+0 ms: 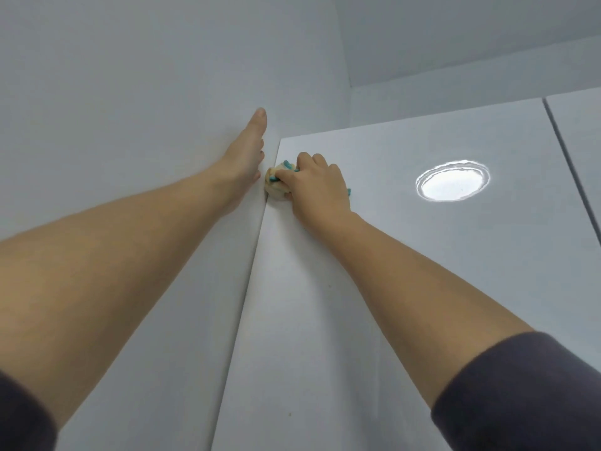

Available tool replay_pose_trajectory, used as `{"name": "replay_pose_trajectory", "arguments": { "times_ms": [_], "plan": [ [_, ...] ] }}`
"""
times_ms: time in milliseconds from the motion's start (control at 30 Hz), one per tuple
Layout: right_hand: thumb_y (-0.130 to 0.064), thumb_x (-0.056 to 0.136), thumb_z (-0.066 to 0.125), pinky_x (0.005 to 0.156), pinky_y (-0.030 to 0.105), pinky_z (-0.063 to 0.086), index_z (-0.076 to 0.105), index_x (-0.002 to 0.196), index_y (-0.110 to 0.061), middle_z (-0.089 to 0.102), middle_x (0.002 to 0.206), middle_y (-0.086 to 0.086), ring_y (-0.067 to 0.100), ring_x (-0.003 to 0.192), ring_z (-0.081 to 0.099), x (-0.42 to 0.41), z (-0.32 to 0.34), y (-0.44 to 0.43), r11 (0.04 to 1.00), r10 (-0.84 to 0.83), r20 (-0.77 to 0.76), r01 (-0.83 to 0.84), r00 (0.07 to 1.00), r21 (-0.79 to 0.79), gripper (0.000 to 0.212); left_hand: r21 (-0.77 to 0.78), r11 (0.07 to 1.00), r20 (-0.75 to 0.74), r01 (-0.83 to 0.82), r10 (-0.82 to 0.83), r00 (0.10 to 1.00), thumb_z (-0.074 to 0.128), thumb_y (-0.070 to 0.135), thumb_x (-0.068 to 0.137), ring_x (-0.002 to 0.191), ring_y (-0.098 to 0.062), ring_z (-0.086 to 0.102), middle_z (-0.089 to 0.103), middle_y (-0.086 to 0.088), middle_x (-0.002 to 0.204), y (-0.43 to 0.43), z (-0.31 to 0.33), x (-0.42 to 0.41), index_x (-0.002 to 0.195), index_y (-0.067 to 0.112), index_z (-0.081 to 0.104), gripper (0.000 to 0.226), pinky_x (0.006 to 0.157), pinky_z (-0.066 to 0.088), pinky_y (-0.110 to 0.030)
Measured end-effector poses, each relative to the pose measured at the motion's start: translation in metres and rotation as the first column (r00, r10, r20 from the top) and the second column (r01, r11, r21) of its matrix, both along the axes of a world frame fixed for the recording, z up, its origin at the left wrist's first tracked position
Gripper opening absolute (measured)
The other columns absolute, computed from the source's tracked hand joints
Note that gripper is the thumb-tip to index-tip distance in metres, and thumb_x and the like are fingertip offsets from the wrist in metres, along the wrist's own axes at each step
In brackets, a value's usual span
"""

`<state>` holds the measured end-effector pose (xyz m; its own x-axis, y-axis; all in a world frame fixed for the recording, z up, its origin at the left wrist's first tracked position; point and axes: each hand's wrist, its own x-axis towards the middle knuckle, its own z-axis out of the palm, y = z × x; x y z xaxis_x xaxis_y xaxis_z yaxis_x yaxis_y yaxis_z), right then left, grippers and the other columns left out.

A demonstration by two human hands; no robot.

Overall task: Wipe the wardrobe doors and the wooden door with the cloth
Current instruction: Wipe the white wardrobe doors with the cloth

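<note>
while the right hand (317,187) curls its fingers round a bunched cloth (276,187), it presses that cloth onto the glossy white wardrobe door (422,271), right at the door's left edge and just below its top left corner. cloth is pale yellow w/ teal bits; most of it sits under the fingers and palm, a lump sticks out on the hand's left side and a teal scrap shows at the right by the wrist. left hand (245,157) lies flat w/ fingers straight and together on the plain white surface (130,109) left of the door (wall or another panel, can't tell), fingertips pointing up and away. it holds nothing. the cloth sits between the two hands, just beside the left hand's lower edge; whether it touches that hand can't be told. both forearms are bare, dark sleeves (520,395) pushed up near the elbows. a round light reflection (452,181) shines on the door right of the right hand. a 2nd door (582,125) starts at far right, past a thin dark gap.
</note>
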<state>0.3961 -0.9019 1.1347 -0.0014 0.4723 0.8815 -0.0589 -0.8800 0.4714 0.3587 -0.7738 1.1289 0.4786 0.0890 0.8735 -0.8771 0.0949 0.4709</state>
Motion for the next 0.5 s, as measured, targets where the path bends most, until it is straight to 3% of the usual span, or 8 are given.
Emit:
{"name": "replay_pose_trajectory", "arguments": {
  "times_ms": [100,200,333,433,500],
  "plan": [
    [-0.001,0.086,0.048,0.073,0.034,0.023,0.058,0.122,-0.024,0.047,0.11,0.006,0.028,0.104,0.044,0.0,0.0,0.006,0.999,0.005,-0.006,-0.005,1.0,-0.036,0.044,0.008,1.0,0.001,0.007,-0.007,1.0,0.023,0.058,0.1,0.145,-0.011,0.028,0.023,0.001,0.16,0.002,0.0,0.0,0.155,0.021,0.018,0.066,0.115,0.025,-0.031],
    [0.004,0.082,0.048,0.071,0.035,0.021,0.06,0.122,-0.022,0.037,0.096,0.004,0.028,0.101,0.043,0.001,-0.013,0.002,0.993,0.014,-0.031,-0.017,0.999,-0.116,0.049,0.024,1.0,-0.007,-0.009,0.009,1.0,0.023,0.056,0.101,0.145,-0.01,0.028,0.024,0.0,0.16,0.003,-0.001,-0.001,0.155,0.018,0.018,0.066,0.117,0.025,-0.033],
    [0.008,0.056,0.069,0.06,0.033,0.022,0.073,0.095,-0.021,0.038,0.076,0.003,0.026,0.073,0.047,0.007,-0.051,-0.005,0.969,0.053,0.027,-0.045,0.998,-0.242,0.049,0.103,0.991,-0.001,-0.089,0.09,0.996,0.025,0.051,0.103,0.144,-0.012,0.028,0.028,0.001,0.158,0.005,-0.009,-0.001,0.154,0.016,0.021,0.062,0.118,0.025,-0.036],
    [0.003,0.042,0.08,0.057,0.029,0.021,0.075,0.087,-0.024,0.047,0.071,0.002,0.023,0.064,0.047,0.007,-0.077,-0.013,0.942,0.055,0.019,-0.045,0.998,-0.331,0.053,0.204,0.947,0.05,-0.249,0.244,0.969,0.031,0.042,0.104,0.137,-0.015,0.035,0.039,0.004,0.143,0.005,-0.016,-0.001,0.147,0.018,0.033,0.049,0.118,0.026,-0.04],
    [-0.002,0.047,0.082,0.057,0.028,0.02,0.075,0.092,-0.027,0.05,0.075,0.001,0.022,0.065,0.047,0.004,-0.096,-0.021,0.911,0.05,-0.023,-0.055,0.998,-0.409,0.051,0.329,0.847,0.106,-0.417,0.406,0.908,0.036,0.034,0.104,0.14,-0.017,0.031,0.035,0.0,0.151,0.005,-0.021,0.0,0.148,0.017,0.031,0.048,0.118,0.022,-0.035]
  ]
}}
